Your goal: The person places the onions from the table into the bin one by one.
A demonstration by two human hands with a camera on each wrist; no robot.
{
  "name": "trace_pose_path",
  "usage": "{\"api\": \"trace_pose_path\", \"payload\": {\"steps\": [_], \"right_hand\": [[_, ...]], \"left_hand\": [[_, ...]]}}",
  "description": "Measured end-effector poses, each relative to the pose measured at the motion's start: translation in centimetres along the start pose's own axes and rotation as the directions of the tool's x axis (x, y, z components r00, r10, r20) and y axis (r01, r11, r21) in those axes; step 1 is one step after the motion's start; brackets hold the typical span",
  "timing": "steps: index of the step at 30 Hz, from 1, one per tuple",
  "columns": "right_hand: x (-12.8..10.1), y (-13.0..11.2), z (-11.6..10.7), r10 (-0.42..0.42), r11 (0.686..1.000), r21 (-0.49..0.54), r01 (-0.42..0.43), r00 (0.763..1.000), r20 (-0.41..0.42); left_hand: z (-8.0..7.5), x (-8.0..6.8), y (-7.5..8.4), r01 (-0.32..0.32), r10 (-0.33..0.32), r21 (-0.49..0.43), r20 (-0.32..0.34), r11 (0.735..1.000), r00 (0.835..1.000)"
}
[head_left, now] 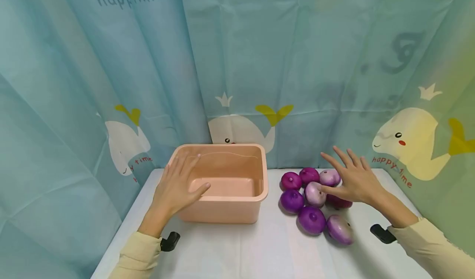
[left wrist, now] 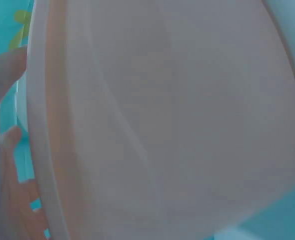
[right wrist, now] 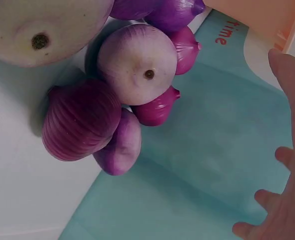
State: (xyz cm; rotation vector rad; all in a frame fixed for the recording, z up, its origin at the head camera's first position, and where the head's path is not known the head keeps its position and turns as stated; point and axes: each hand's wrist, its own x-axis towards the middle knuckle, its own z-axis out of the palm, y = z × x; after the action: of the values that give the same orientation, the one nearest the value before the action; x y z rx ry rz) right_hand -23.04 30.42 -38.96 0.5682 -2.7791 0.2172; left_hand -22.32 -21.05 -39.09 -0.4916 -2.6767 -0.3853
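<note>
Left grip (head_left: 176, 189) partly hides bin (head_left: 222, 211); touch unclear.

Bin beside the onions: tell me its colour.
The bin is peach-pink, showing best in the head view.

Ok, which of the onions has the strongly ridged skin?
The dark maroon onion, just left of the mottled purple-white onion in the right wrist view. Its pronounced ridges and dark colour set it apart; the others there look smoother.

Head view looking forward-down, close wrist views, onions (head_left: 313, 195) shared by head and right wrist
</note>
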Motion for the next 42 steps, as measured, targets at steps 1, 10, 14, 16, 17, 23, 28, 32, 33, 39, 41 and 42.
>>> {"api": "trace_pose_path", "payload": {"steps": [1, 10, 14, 16, 17, 23, 28, 32, 33, 39, 41, 42], "right_hand": [[0.0, 0.1, 0.1, -0.015, 1.000, 0.023, 0.015, 1.000, -0.008], [0.1, 1.9, 1.8, -0.132, 0.950, 0.279, 0.139, 0.990, -0.043], [-0.1, 2.9, 2.6, -0.134, 0.940, 0.313, 0.138, 0.990, -0.032], [-0.4, 3.5, 3.0, -0.128, 0.938, 0.321, 0.130, 0.991, -0.028], [-0.5, 3.7, 3.2, -0.124, 0.937, 0.325, 0.127, 0.992, -0.030], [-1.8, 5.4, 4.4, -0.065, 0.936, 0.347, 0.063, 0.998, -0.005], [-3.1, 6.7, 5.2, -0.030, 0.923, 0.385, 0.011, 0.999, 0.043], [-3.6, 7.3, 5.6, 0.016, 0.898, 0.432, -0.078, 0.989, 0.145], [-3.7, 7.4, 5.7, 0.033, 0.893, 0.437, -0.108, 0.984, 0.175], [-4.2, 7.8, 6.2, 0.120, 0.874, 0.405, -0.267, 0.928, 0.353], [-4.2, 7.9, 6.3, 0.124, 0.870, 0.404, -0.283, 0.918, 0.378], [-4.2, 7.9, 6.4, 0.121, 0.868, 0.407, -0.284, 0.917, 0.380]], "left_hand": [[-0.1, -0.1, -0.2, 0.006, -0.006, -0.008, 0.003, 1.000, 1.000], [-1.4, -3.0, -3.0, 0.064, -0.070, -0.069, -0.083, 0.996, 0.994], [-1.0, -4.5, -4.2, 0.026, -0.055, -0.133, -0.215, 0.991, 0.975], [-0.8, -5.1, -4.7, 0.028, -0.071, -0.170, -0.248, 0.985, 0.966], [-0.7, -5.4, -4.9, 0.031, -0.080, -0.189, -0.259, 0.981, 0.963], [0.4, -7.0, -5.5, 0.119, -0.198, -0.295, -0.256, 0.948, 0.946], [1.4, -8.1, -4.9, 0.192, -0.294, -0.381, -0.228, 0.904, 0.928], [1.9, -8.4, -4.4, 0.225, -0.352, -0.510, -0.167, 0.830, 0.921], [2.0, -8.5, -4.3, 0.234, -0.367, -0.545, -0.148, 0.805, 0.918], [2.9, -8.8, -3.9, 0.282, -0.429, -0.706, -0.034, 0.649, 0.903], [3.1, -8.9, -3.8, 0.286, -0.438, -0.749, -0.006, 0.597, 0.899], [3.2, -8.9, -3.7, 0.287, -0.442, -0.767, 0.005, 0.574, 0.897]]}}
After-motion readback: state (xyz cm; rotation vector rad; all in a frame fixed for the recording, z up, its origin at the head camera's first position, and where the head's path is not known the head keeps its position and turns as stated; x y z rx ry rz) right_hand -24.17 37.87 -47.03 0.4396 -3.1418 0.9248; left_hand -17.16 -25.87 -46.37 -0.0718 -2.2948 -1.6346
